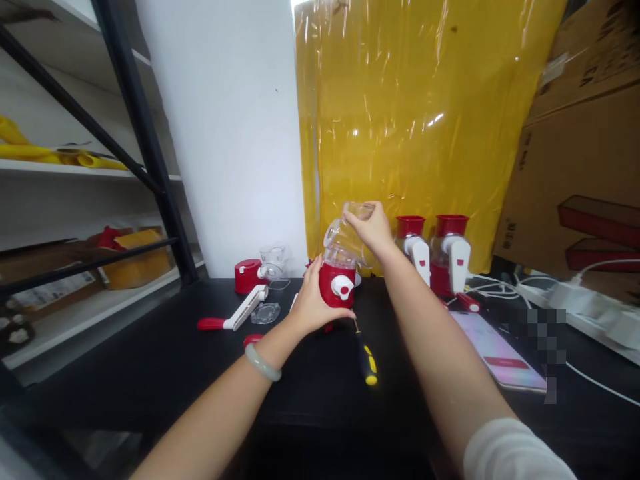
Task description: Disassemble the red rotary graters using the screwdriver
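My left hand [314,300] is wrapped round the red base [330,283] of a hand-cranked rotary grater, its white hub facing me. Above that base, my right hand [371,227] grips a clear plastic grater housing [345,235], which is tilted and meets or nearly meets the base's clear top. Whether the two parts are joined I cannot tell. A screwdriver [367,360] with a black and yellow handle lies just in front of the base. Left of my hands are a white crank with a red handle [245,310], a clear lid [265,313] and another red base [247,275].
Two graters with red hoppers [453,243] stand at the back right. A phone [500,350] lies on the black table [150,373], near white cables and a power strip [595,320]. Shelving [120,100] borders the left, a cardboard box [580,153] the right.
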A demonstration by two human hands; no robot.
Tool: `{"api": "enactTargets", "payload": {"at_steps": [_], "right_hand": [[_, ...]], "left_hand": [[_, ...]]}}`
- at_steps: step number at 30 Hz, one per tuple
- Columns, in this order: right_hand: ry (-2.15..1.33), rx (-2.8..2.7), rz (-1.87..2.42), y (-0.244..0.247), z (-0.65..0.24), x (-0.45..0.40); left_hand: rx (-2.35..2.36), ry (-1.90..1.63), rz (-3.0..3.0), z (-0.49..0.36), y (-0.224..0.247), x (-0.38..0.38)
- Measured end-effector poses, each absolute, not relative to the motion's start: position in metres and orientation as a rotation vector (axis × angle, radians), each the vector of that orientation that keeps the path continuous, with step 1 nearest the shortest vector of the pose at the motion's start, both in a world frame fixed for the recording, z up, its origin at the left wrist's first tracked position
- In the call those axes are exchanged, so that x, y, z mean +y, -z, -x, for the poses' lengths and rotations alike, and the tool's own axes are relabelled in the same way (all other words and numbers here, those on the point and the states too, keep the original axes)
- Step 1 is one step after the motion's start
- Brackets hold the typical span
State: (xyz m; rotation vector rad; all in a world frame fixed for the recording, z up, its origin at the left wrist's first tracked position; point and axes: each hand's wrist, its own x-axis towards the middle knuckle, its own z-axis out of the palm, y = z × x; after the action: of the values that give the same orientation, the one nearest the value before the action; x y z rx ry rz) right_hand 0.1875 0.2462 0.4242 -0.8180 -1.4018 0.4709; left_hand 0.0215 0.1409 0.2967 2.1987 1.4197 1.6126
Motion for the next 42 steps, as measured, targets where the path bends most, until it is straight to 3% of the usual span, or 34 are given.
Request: {"api": "enactTargets", "payload": {"at_steps": [6, 12, 23, 33, 42], "right_hand": [[-0.451, -1.403, 0.837, -0.428, -0.202, 0.252], [-0.435, -1.447, 0.917, -0.427, -0.199, 0.246], [-0.479, -1.451, 0.905, -0.421, -0.205, 0.256], [-0.656, -1.505, 0.63, -0.407, -0.213, 0.282], [-0.527, -1.432, 0.738, -0.41, -0.205, 0.271]], "left_hand": [[1.418, -1.372, -2.397, -0.021, -0.3, 0.136], [1.581, -1.335, -2.389, -0.019, -0.296, 0.136], [1.44, -1.353, -2.489, -0.011, -0.289, 0.144], [1.52, -1.303, -2.593, -0.005, -0.274, 0.161], [1.448, -1.311, -2.507, -0.012, -0.283, 0.15]]}}
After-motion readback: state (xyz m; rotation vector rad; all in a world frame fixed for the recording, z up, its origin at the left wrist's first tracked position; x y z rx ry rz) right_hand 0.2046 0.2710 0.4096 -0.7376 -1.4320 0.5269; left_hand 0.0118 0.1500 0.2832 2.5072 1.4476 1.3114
